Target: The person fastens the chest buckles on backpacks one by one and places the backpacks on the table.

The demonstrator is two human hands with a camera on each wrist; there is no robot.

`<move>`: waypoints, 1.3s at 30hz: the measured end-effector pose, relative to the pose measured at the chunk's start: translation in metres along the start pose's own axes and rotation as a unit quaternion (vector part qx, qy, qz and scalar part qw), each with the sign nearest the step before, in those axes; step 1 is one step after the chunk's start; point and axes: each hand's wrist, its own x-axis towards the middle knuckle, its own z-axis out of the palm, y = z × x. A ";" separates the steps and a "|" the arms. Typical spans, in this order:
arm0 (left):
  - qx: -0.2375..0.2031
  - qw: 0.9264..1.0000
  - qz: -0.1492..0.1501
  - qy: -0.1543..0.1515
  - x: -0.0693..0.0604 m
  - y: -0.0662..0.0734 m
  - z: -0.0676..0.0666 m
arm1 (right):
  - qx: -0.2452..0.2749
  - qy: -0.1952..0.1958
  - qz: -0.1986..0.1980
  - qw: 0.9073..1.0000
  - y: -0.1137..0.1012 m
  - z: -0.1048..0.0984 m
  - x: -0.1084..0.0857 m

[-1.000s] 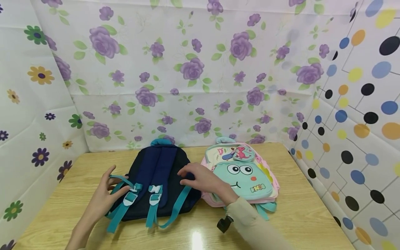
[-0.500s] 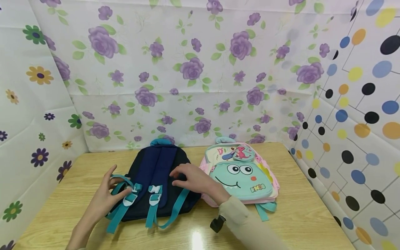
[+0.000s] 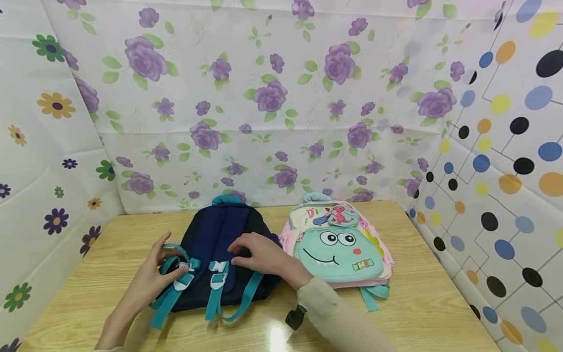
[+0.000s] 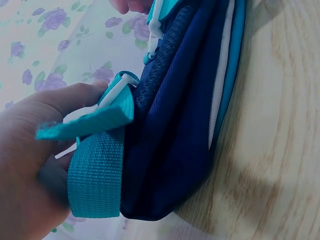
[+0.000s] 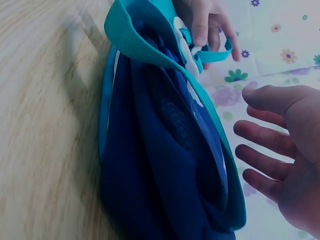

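Note:
A dark navy backpack [image 3: 206,220] lies with its shoulder straps facing up, teal webbing and white buckles at its lower end. My left hand [image 3: 149,276] is at its left side, thumb and fingers pinching the white buckle [image 4: 117,92] of the left strap. A loop of teal webbing [image 4: 95,175] hangs beside that palm. Above the backpack's right half hovers my right hand [image 3: 264,254], fingers slightly bent and apart, holding nothing. The right wrist view shows this hand [image 5: 295,150] separated from the teal side strap [image 5: 220,125].
Right of the navy backpack lies a mint and pink backpack [image 3: 338,254] with a cartoon face. Both are on a wooden table [image 3: 422,274]. Patterned cloth [image 3: 246,98] closes off the back and sides. A black clip [image 3: 295,318] hangs near the right sleeve [image 3: 338,318].
My right hand has moved left over the navy backpack, away from the mint and pink one. The left hand keeps its hold at the left strap, shifting only slightly right.

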 end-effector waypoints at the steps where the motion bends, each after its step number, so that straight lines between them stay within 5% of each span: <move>1: 0.000 1.000 0.000 0.000 0.000 0.000 0.000 | -0.002 -0.001 -0.001 1.000 -0.001 0.001 0.001; 17: -0.023 0.999 -0.003 -0.033 0.003 0.000 0.001 | -0.016 -0.009 -0.013 1.000 -0.010 0.017 0.013; 23: -0.020 0.998 -0.051 -0.040 0.003 0.000 -0.001 | -0.027 -0.017 -0.013 0.999 -0.013 0.022 0.016; 30: 0.048 0.995 -0.073 -0.050 0.002 0.000 -0.004 | -0.047 -0.021 -0.011 0.999 -0.013 0.029 0.020; 39: 0.054 0.997 -0.046 -0.044 0.003 -0.003 -0.003 | -0.066 -0.016 -0.004 0.998 -0.015 0.033 0.021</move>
